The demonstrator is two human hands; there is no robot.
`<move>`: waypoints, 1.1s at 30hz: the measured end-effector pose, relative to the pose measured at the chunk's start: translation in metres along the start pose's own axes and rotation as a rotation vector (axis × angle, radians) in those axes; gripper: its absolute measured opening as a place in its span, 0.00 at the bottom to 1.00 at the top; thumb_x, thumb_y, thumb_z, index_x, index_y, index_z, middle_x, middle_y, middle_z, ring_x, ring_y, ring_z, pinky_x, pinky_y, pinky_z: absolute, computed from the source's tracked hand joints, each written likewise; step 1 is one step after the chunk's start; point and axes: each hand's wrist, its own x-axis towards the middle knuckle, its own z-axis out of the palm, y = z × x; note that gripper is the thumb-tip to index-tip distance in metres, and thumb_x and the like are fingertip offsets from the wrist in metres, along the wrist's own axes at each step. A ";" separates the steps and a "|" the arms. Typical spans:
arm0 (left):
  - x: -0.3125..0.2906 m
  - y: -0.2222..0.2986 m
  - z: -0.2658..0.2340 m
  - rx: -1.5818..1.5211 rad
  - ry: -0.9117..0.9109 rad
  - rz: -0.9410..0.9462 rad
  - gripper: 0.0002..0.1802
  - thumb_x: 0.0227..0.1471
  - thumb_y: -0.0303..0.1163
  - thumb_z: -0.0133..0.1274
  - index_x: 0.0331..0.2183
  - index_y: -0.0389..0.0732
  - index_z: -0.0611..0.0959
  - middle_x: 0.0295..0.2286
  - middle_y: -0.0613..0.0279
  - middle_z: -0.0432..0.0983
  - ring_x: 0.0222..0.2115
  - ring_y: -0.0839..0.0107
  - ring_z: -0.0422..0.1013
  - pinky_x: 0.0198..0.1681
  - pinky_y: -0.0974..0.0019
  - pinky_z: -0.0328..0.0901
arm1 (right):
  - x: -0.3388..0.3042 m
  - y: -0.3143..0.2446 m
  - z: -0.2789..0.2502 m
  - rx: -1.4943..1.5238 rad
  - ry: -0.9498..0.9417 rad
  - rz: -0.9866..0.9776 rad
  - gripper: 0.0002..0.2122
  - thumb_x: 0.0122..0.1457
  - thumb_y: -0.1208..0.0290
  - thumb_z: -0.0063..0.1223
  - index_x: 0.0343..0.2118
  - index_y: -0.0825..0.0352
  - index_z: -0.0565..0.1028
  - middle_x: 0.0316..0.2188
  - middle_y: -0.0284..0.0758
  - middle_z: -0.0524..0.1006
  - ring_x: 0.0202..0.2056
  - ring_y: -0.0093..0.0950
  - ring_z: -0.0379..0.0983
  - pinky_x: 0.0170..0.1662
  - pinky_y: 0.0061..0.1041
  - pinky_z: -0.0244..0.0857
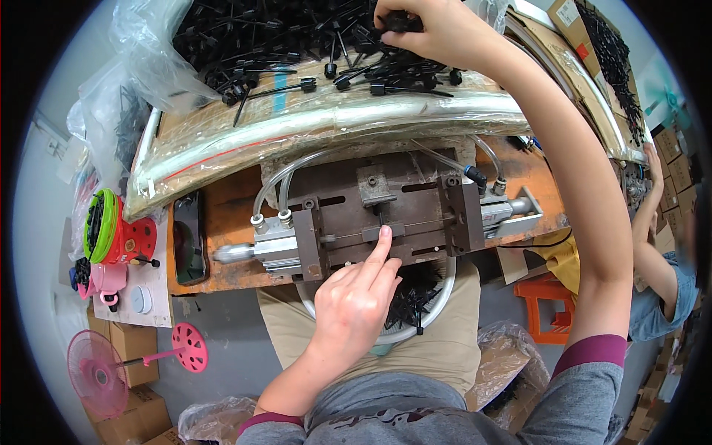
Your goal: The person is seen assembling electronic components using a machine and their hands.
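Observation:
My left hand (348, 308) stretches its index finger onto a small black part (381, 216) in the middle of a dark metal fixture (348, 174). The other fingers are loosely bent, and nothing shows gripped in them. At the far side, my right hand (426, 33) is over a heap of black cable ties (259, 37) with block-shaped heads and thin tails. Its fingers close round a dark piece, apparently one or more black cable ties (400, 21). The upper picture edge cuts off part of this hand.
Air cylinders (278, 248) with clear hoses flank the fixture. A padded tray rim (334, 117) borders the heap. A phone (191, 237) lies at left, near a green-rimmed basket (104, 226). A white-rimmed container (445, 297) with black parts sits below. Another person's arm (649, 200) is at right.

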 end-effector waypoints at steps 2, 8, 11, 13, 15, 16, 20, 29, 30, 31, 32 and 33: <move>0.001 0.000 0.001 -0.003 0.000 0.014 0.14 0.37 0.27 0.67 0.31 0.37 0.84 0.48 0.53 0.78 0.24 0.64 0.78 0.29 0.67 0.71 | 0.002 0.005 -0.003 0.051 0.093 0.070 0.11 0.52 0.72 0.61 0.37 0.71 0.78 0.35 0.46 0.78 0.40 0.43 0.76 0.44 0.35 0.70; 0.000 -0.002 -0.002 0.017 -0.027 -0.007 0.13 0.38 0.27 0.67 0.30 0.38 0.84 0.48 0.55 0.78 0.24 0.66 0.78 0.29 0.68 0.71 | 0.011 -0.006 -0.024 0.477 0.146 0.544 0.06 0.58 0.73 0.58 0.35 0.70 0.79 0.21 0.36 0.78 0.22 0.23 0.73 0.29 0.26 0.67; 0.002 -0.002 -0.002 0.004 -0.031 0.016 0.12 0.38 0.27 0.67 0.30 0.38 0.84 0.48 0.55 0.79 0.24 0.67 0.78 0.29 0.68 0.71 | 0.012 0.022 -0.030 0.630 0.186 0.595 0.06 0.59 0.72 0.58 0.32 0.70 0.78 0.21 0.34 0.78 0.22 0.21 0.72 0.27 0.23 0.65; 0.002 -0.002 -0.001 -0.003 -0.023 0.032 0.13 0.38 0.27 0.67 0.31 0.38 0.84 0.48 0.55 0.79 0.24 0.67 0.77 0.29 0.68 0.71 | 0.009 0.029 -0.034 0.768 0.255 0.609 0.06 0.59 0.72 0.59 0.30 0.70 0.78 0.20 0.33 0.78 0.21 0.20 0.71 0.26 0.21 0.64; 0.000 -0.003 -0.004 -0.015 -0.020 0.030 0.13 0.39 0.27 0.67 0.31 0.38 0.84 0.47 0.56 0.79 0.24 0.67 0.78 0.28 0.68 0.71 | 0.012 0.028 -0.036 0.766 0.313 0.626 0.06 0.59 0.73 0.60 0.32 0.71 0.78 0.20 0.33 0.77 0.21 0.20 0.71 0.25 0.18 0.63; -0.001 -0.001 -0.006 -0.032 -0.022 0.029 0.13 0.39 0.27 0.67 0.31 0.38 0.85 0.47 0.56 0.80 0.24 0.67 0.78 0.28 0.68 0.71 | 0.014 0.035 -0.037 0.791 0.338 0.623 0.07 0.59 0.73 0.60 0.32 0.72 0.78 0.20 0.32 0.77 0.21 0.20 0.71 0.25 0.18 0.63; -0.006 0.000 -0.021 -0.115 -0.042 0.078 0.14 0.40 0.30 0.68 0.32 0.38 0.85 0.45 0.57 0.81 0.25 0.67 0.78 0.28 0.68 0.72 | 0.010 0.045 -0.045 0.951 0.412 0.588 0.06 0.59 0.76 0.59 0.34 0.74 0.77 0.23 0.33 0.78 0.21 0.20 0.72 0.25 0.18 0.65; 0.004 0.007 -0.049 -0.262 -0.142 0.047 0.24 0.38 0.38 0.71 0.39 0.39 0.86 0.44 0.55 0.81 0.32 0.64 0.80 0.33 0.68 0.74 | 0.000 0.030 -0.040 0.696 0.287 0.448 0.06 0.55 0.78 0.59 0.36 0.74 0.78 0.27 0.36 0.79 0.26 0.22 0.75 0.31 0.21 0.69; 0.003 0.008 -0.050 -0.257 -0.144 0.015 0.24 0.38 0.38 0.71 0.40 0.39 0.86 0.44 0.55 0.81 0.33 0.63 0.81 0.34 0.68 0.75 | 0.003 0.028 -0.031 0.556 0.265 0.404 0.08 0.54 0.78 0.60 0.36 0.74 0.78 0.27 0.36 0.79 0.27 0.22 0.75 0.33 0.22 0.69; 0.003 0.008 -0.048 -0.260 -0.132 0.044 0.24 0.38 0.38 0.71 0.40 0.39 0.86 0.43 0.55 0.81 0.33 0.63 0.81 0.34 0.68 0.75 | 0.003 0.026 -0.031 0.391 0.239 0.369 0.09 0.53 0.77 0.61 0.36 0.75 0.78 0.28 0.37 0.80 0.28 0.22 0.75 0.34 0.23 0.69; 0.003 0.008 -0.046 -0.261 -0.121 0.072 0.24 0.38 0.38 0.71 0.40 0.39 0.86 0.43 0.55 0.82 0.34 0.63 0.81 0.34 0.68 0.75 | 0.002 0.025 -0.034 0.363 0.239 0.349 0.11 0.52 0.76 0.62 0.37 0.75 0.78 0.27 0.36 0.79 0.29 0.23 0.75 0.35 0.24 0.69; 0.003 0.008 -0.044 -0.263 -0.109 0.100 0.24 0.38 0.37 0.71 0.40 0.39 0.86 0.43 0.55 0.82 0.34 0.63 0.81 0.34 0.68 0.75 | 0.000 0.024 -0.041 0.390 0.278 0.396 0.10 0.53 0.76 0.61 0.37 0.75 0.78 0.28 0.36 0.79 0.28 0.23 0.75 0.35 0.24 0.69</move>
